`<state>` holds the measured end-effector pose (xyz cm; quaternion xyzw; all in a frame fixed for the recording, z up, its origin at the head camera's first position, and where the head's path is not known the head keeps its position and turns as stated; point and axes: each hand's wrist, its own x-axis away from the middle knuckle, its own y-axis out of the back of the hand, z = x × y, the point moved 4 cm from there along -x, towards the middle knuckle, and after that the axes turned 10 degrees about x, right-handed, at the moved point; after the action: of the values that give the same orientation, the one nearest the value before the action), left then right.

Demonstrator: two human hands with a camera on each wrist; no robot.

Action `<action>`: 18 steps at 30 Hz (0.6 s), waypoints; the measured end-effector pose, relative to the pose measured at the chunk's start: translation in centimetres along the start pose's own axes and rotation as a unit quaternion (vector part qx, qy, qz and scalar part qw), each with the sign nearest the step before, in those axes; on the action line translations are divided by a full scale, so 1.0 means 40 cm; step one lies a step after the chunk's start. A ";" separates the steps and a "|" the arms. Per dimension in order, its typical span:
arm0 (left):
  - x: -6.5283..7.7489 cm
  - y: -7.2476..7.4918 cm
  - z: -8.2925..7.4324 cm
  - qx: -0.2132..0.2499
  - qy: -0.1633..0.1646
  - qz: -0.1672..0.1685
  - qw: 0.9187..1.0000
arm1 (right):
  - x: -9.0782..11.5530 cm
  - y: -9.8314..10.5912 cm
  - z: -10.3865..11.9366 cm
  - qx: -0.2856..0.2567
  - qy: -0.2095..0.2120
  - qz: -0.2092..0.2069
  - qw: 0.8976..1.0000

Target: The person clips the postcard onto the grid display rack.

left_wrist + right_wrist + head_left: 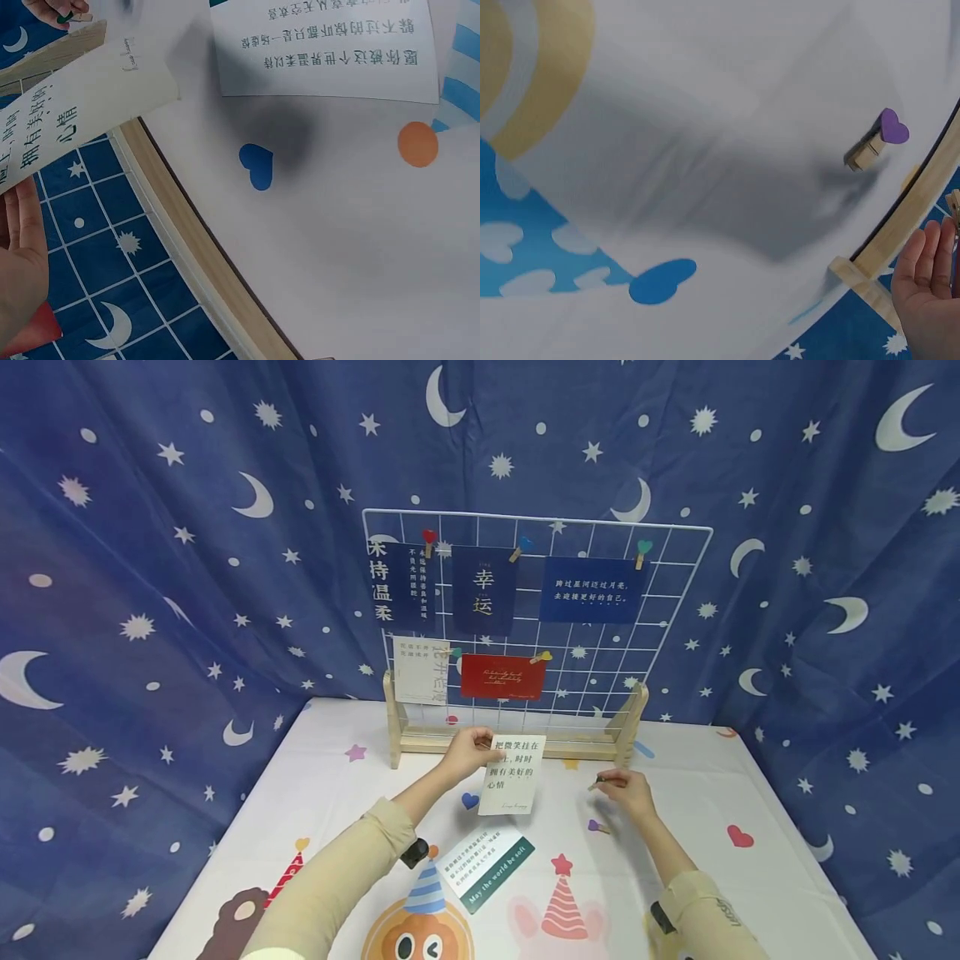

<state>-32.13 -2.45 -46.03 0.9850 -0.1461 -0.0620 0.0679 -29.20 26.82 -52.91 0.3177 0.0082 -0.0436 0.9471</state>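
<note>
My left hand [467,755] pinches a cream card [512,789] by its upper left edge, in front of the rack's wooden base. The card carries dark Chinese text and hangs upright over the table. My right hand [630,793] holds a small wooden clothespin [79,18] with a green top between thumb and fingertips, to the right of the card. Below that hand, a clothespin with a purple heart [870,146] lies on the tablecloth. A white and green card [491,870] lies flat below the cream one.
A white wire grid rack [540,518] stands on wooden feet [628,724] at the back. Blue cards [483,614], a red card [502,677] and a white card [416,681] hang clipped to it. A starry blue curtain [225,527] surrounds the table.
</note>
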 end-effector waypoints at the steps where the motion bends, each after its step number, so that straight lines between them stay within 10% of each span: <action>1: -0.004 -0.003 -0.003 -0.003 0.000 -0.003 1.000 | 0.000 0.003 0.004 0.002 0.005 -0.002 1.000; 18: -0.063 -0.041 -0.080 -0.064 0.003 -0.089 0.994 | -0.033 0.060 0.079 0.066 0.080 0.006 0.995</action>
<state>-33.63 0.23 -42.87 0.9879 -0.0538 -0.0736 0.1257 -30.33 26.94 -48.88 0.3819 0.0792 -0.0124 0.9207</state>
